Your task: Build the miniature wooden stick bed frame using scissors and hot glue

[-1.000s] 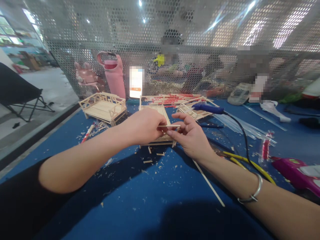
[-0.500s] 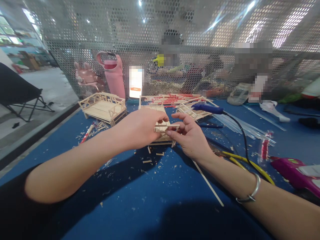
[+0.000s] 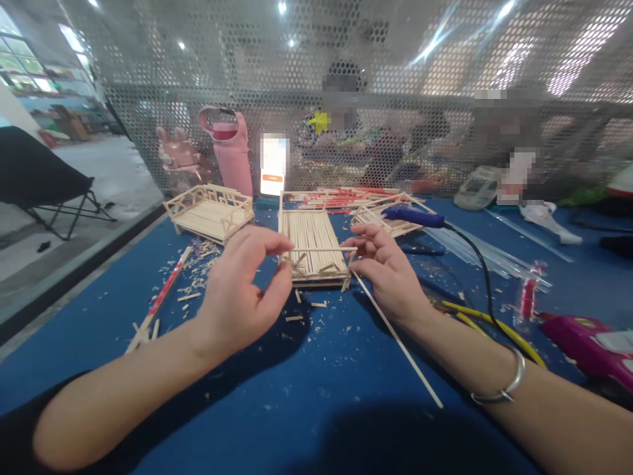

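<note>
My right hand [image 3: 388, 267] pinches the right end of a thin wooden stick [image 3: 324, 249], held level just above a slatted wooden frame [image 3: 311, 231] on the blue table [image 3: 316, 396]. My left hand [image 3: 242, 293] hovers at the stick's left end. Its thumb and forefinger are curved and apart, with the forefinger tip at the stick's end. A long skewer [image 3: 400, 343] lies on the table under my right wrist.
A finished small wooden bench [image 3: 210, 212] stands at the back left. A blue glue gun [image 3: 413, 215] with a black cord rests on another frame at the right. Loose sticks [image 3: 346, 195], a pink bottle [image 3: 230, 152], a magenta tool [image 3: 588, 338], and wood chips lie around. People sit behind a mesh screen [image 3: 395, 59].
My left hand has let go of the stick, drawn back toward me and opened. The slatted frame it covered now shows. My right hand still holds the stick in place.
</note>
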The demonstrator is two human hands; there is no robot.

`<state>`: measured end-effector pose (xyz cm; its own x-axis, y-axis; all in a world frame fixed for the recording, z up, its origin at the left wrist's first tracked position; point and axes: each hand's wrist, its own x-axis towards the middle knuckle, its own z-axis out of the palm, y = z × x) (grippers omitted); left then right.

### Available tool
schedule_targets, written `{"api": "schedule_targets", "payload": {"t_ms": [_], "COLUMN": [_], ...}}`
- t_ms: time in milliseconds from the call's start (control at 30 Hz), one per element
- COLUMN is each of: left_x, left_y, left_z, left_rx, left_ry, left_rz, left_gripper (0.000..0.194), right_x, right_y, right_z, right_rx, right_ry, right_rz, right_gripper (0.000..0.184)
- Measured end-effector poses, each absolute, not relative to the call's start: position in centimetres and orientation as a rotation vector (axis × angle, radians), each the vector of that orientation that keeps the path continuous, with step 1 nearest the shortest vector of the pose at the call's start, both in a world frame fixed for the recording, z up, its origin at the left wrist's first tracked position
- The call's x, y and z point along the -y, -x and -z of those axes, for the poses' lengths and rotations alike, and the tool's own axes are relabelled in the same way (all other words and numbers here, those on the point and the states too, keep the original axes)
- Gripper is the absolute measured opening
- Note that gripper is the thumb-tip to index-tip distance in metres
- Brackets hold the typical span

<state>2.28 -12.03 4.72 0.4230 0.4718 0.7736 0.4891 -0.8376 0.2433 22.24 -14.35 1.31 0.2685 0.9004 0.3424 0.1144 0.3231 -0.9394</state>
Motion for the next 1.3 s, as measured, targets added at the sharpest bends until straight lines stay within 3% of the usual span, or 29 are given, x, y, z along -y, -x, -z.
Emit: {"api": "schedule_targets", "payload": {"t_ms": [267, 433, 500, 667, 833, 1033, 1300], "left_x": [11.8, 12.2, 12.5, 11.2, 9.4, 8.8, 8.1], "left_y": [-1.6, -2.0, -2.7, -4.8, -5.9, -6.5, -6.4], "left_z": [-0.7, -3.7, -5.8, -9.2, -9.1, -8.5, -8.1], "left_rx": [1.64, 1.233, 1.04, 0.906, 0.912, 0.929, 0.923], "left_ry": [2.83, 2.487, 2.567, 2.801, 2.873, 2.97, 3.096], "left_rz": [1.25, 1.389, 1.174, 0.417, 0.161, 0.054, 0.211], "left_gripper": [0.036, 0.035, 0.037, 0.066, 0.077, 0.079, 0.068], "right_x": [14.1, 14.5, 14.7, 15.1, 15.2, 14.8, 14.8], "right_y": [-23.1, -23.5, -23.5, -22.4, -21.7, -21.9, -21.3], "right_z": [-1.1, -3.6, -4.6, -4.5, -1.8, -0.3, -0.6], "right_rx": [1.373, 1.627, 1.705, 1.588, 1.428, 1.398, 1.372], "right_ry": [1.496, 1.756, 1.805, 1.627, 1.31, 1.187, 1.186], "right_rz": [-0.536, -0.494, -0.496, -0.543, -0.564, -0.695, -0.683], "right_gripper": [0.026, 0.025, 0.027, 0.036, 0.044, 0.039, 0.031]}}
